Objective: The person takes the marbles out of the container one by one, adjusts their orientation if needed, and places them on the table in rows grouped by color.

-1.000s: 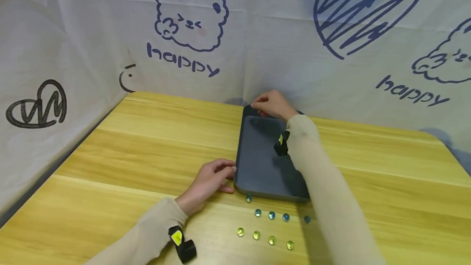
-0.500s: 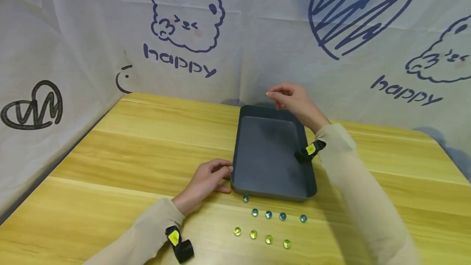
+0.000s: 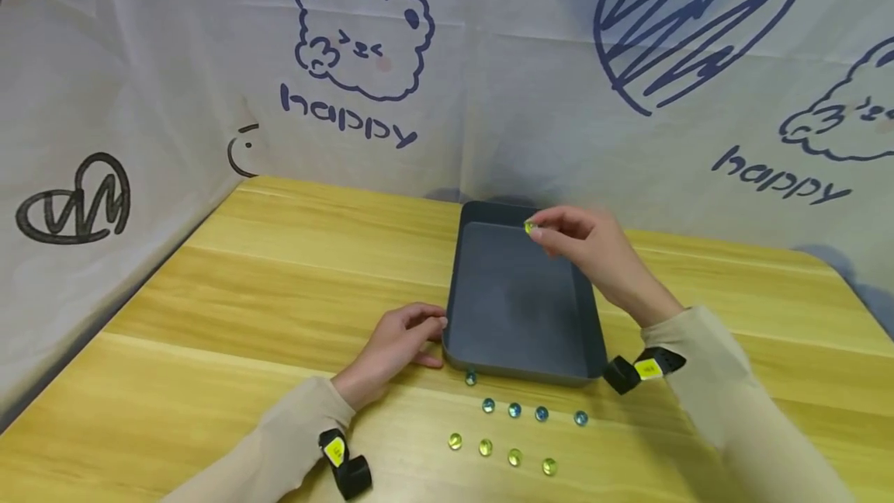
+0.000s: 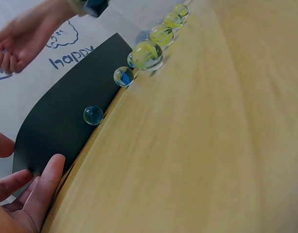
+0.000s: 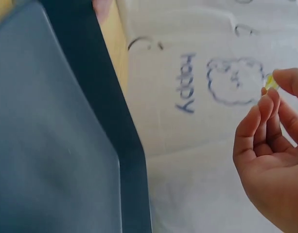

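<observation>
My right hand pinches a yellow-green glass marble between thumb and fingertips, above the far right part of a dark grey rectangular tray. In the right wrist view the marble shows only partly between the fingers. My left hand rests on the table with relaxed fingers touching the tray's near left side. In the left wrist view the thumb and fingers lie against the tray's outer wall. No marble shows inside the tray.
Several blue marbles lie on the wooden table in front of the tray, one close to its near edge. Nearer to me is a row of several yellow-green marbles. A white cloth with drawings hangs behind the table.
My right hand, holding the yellow-green marble, rises from the tray's far edge, shifts right, then comes back toward me and lower. My left hand and the marbles on the table stay put.
</observation>
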